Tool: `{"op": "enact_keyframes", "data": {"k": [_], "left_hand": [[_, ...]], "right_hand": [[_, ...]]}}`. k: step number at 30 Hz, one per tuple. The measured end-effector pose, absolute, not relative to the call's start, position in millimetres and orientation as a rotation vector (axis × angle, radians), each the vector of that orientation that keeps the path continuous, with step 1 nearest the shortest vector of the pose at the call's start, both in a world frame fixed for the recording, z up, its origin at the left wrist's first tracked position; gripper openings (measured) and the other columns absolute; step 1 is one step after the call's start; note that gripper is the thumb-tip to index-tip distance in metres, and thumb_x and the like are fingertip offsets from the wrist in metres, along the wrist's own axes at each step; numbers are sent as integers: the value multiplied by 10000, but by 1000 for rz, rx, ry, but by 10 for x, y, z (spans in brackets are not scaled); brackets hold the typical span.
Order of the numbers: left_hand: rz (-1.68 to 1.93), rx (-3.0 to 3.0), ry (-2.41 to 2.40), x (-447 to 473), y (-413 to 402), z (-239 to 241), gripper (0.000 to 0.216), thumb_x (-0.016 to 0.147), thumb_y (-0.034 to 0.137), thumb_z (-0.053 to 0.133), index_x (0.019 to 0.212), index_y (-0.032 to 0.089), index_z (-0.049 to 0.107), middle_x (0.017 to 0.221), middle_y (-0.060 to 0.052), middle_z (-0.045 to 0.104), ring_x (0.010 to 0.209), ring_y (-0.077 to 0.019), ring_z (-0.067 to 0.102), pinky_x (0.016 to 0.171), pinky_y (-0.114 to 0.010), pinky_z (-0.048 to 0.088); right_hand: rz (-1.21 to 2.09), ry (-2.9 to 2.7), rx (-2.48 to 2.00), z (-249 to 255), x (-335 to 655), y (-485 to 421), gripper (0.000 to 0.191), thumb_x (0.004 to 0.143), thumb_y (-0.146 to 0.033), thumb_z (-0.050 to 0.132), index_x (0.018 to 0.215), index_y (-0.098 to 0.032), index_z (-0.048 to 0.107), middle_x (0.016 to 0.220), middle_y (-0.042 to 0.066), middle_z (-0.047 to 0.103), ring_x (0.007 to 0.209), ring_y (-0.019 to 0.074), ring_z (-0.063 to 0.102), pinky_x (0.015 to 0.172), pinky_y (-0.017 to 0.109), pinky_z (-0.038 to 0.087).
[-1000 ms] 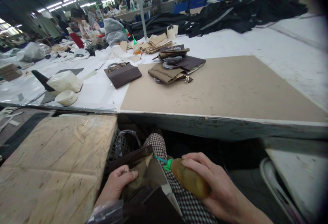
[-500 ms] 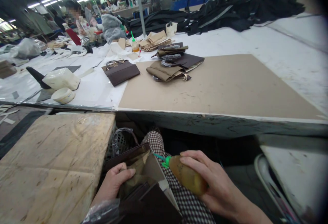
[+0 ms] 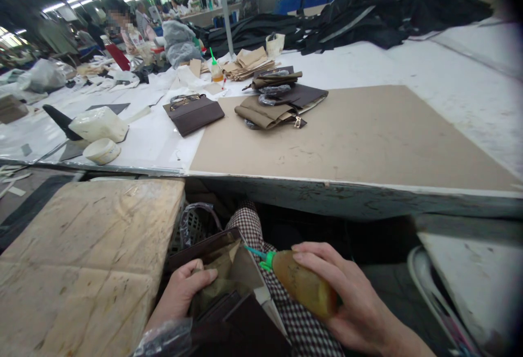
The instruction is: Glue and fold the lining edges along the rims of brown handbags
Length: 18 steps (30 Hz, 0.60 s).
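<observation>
On my lap lies a dark brown handbag (image 3: 241, 327) with its khaki lining (image 3: 216, 270) showing. My left hand (image 3: 183, 289) pinches the lining at the opening, thumb on top. In my right hand (image 3: 347, 297) is a squeeze bottle (image 3: 304, 283) of amber liquid, tilted on its side, with a green cap and a thin nozzle. The nozzle tip is at the bag's upper inner edge; I cannot tell if it touches. A handle wrapped in clear plastic (image 3: 200, 218) rises behind the bag. My right fingertips under the bottle are hidden.
Several brown bag pieces (image 3: 281, 98) lie on the workbench, beside a tan sheet (image 3: 368, 133). To the left stand a white container (image 3: 100, 124) and a round tub (image 3: 102, 151). A second glue-type bottle (image 3: 216, 71) stands farther back. A stained board (image 3: 90, 242) flanks my left side.
The bottle and my right hand have shifted slightly to the right, with the nozzle still near the bag's edge. My left hand keeps its grip on the lining.
</observation>
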<state>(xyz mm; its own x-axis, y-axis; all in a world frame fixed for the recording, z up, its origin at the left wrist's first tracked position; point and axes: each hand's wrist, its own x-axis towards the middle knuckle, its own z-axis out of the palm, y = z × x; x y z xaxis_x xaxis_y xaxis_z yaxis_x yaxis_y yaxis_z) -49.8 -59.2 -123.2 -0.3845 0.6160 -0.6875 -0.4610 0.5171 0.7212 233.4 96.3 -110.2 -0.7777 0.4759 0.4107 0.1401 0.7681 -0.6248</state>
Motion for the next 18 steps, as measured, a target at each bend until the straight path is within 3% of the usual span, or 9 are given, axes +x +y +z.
{"op": "enact_keyframes", "data": {"k": [18], "left_hand": [[1086, 178, 1614, -542, -620, -1265, 537, 641, 400, 853, 610, 204, 354, 534, 83, 414, 484, -75, 383, 480, -194, 289]], "right_hand": [[935, -2487, -418, -1038, 2401, 957, 749, 668, -8, 478, 1385, -213, 410, 1241, 121, 537, 1062, 249, 579, 807, 346, 527]]}}
